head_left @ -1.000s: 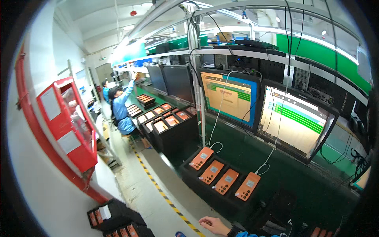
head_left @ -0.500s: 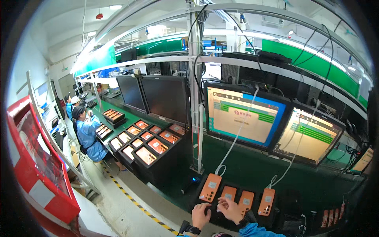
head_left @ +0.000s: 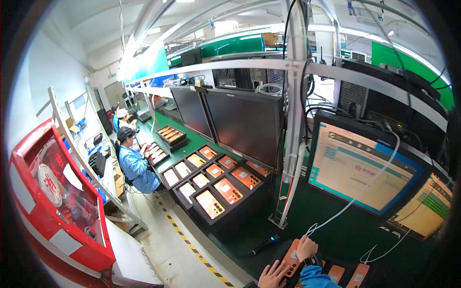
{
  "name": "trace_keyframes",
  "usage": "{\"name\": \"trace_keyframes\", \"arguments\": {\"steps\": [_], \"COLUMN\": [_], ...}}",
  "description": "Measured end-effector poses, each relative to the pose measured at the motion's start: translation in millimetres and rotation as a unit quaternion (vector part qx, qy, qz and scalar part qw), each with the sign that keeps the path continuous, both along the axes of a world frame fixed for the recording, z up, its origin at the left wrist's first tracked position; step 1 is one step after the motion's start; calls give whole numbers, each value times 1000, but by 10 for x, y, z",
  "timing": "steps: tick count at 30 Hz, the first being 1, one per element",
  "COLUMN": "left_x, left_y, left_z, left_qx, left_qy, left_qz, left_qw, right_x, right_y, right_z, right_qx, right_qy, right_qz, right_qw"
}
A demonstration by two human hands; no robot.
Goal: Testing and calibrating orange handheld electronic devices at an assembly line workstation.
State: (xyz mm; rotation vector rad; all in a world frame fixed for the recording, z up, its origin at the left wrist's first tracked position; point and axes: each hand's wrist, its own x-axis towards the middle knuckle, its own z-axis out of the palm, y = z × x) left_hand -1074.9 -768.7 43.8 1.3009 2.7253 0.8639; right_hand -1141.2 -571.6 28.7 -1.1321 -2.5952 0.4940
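Note:
An orange phone (head_left: 291,259) with dark camera lenses lies back up at the lower edge, tilted a little. Against its lower left side rests my left hand (head_left: 272,275), fingers stretched and apart. At the phone's upper end my right hand (head_left: 306,248) is closed in a pinch, where a white cable (head_left: 340,211) runs in; the plug is hidden by the fingers. Further right lie another orange phone (head_left: 336,274) and one more orange phone (head_left: 357,275), beside a second white cable (head_left: 385,245). My right forearm partly covers a phone between them.
A metal post (head_left: 293,144) stands on the green bench, near a black handheld device with a blue light (head_left: 265,244). Two lit monitors (head_left: 357,168) are at right. Black trays of phones (head_left: 211,223) sit left, with a seated person (head_left: 136,163) beyond. A red cabinet (head_left: 57,192) stands far left.
My view has turned left, so the scene sits further right. My right hand has moved to the cable end of the leftmost phone. The near monitor's green rows are gone.

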Motion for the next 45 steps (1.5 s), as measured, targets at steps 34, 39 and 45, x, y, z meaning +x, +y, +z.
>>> {"name": "trace_keyframes", "arguments": {"steps": [34,39,45], "left_x": [-1067,-122,317], "left_y": [-368,20,307], "left_z": [-74,361,247], "left_qx": [207,113,-13], "left_qy": [-574,-637,-497], "left_qz": [69,-17,-22], "left_qw": [789,763,867], "right_x": [2057,2043,1985], "right_y": [2,-32,106], "right_z": [201,185,218], "right_qx": [-434,-505,-513], "right_qy": [285,287,268], "right_qz": [-99,-34,-4], "right_qw": [849,814,815]}}
